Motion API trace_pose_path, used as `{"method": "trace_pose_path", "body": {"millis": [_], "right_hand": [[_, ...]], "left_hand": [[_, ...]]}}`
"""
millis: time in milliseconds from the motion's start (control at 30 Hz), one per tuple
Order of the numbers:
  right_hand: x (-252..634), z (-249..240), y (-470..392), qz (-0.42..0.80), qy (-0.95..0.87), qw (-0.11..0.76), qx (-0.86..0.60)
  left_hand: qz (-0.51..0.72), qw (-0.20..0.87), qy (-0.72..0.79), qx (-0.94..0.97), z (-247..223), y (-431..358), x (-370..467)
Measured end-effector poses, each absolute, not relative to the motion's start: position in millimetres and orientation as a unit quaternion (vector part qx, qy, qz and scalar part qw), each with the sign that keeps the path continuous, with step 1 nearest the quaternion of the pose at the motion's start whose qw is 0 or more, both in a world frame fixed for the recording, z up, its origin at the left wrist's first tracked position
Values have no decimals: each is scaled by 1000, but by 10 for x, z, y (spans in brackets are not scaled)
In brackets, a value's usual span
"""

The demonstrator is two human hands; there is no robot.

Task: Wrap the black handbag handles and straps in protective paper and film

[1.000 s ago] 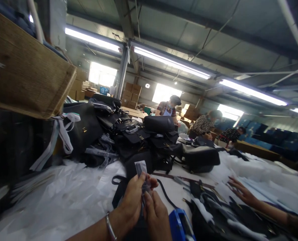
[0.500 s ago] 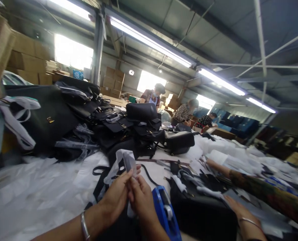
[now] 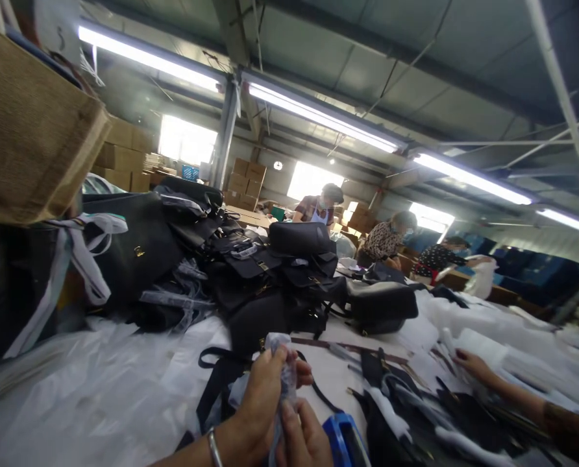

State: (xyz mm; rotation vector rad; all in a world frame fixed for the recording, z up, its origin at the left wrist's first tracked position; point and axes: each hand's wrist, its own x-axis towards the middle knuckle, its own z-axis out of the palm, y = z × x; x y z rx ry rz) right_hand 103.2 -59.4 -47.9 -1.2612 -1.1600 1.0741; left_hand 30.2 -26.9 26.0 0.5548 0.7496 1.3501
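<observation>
Between my hands is a narrow strip of clear plastic film (image 3: 286,376), standing upright and wrinkled. My left hand (image 3: 263,392) pinches its upper part between thumb and fingers, with the other fingers behind it. Lower down, my right hand (image 3: 305,436) closes on the same strip with thumb and fingertips. Whether something is wrapped inside the film, I cannot tell. Just behind and left of my hands, a black strap (image 3: 214,389) loops over the table. A blue tape dispenser (image 3: 344,441) stands right beside my right hand, partly cut off by the frame's bottom.
Black handbags (image 3: 299,239) are heaped across the far side. White sheets (image 3: 124,395) cover the left. On the right, a co-worker's hand (image 3: 472,364) reaches to white padding near a black bag (image 3: 391,395). A woven brown bag (image 3: 36,130) hangs at upper left. Several people work behind.
The camera has turned, so the scene sits further right and lower. The film's loose top loop now looks gathered into a narrow strip. The co-worker's nearer hand has left the view.
</observation>
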Motion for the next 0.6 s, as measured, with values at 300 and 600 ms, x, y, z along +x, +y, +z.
{"method": "trace_pose_path", "body": {"millis": [300, 600], "right_hand": [[1061, -317, -675, 467, -528, 512, -490], [1010, -175, -461, 367, -528, 540, -543]], "left_hand": [[586, 651, 357, 326, 61, -297, 156], [584, 672, 349, 293, 339, -308, 208]]}}
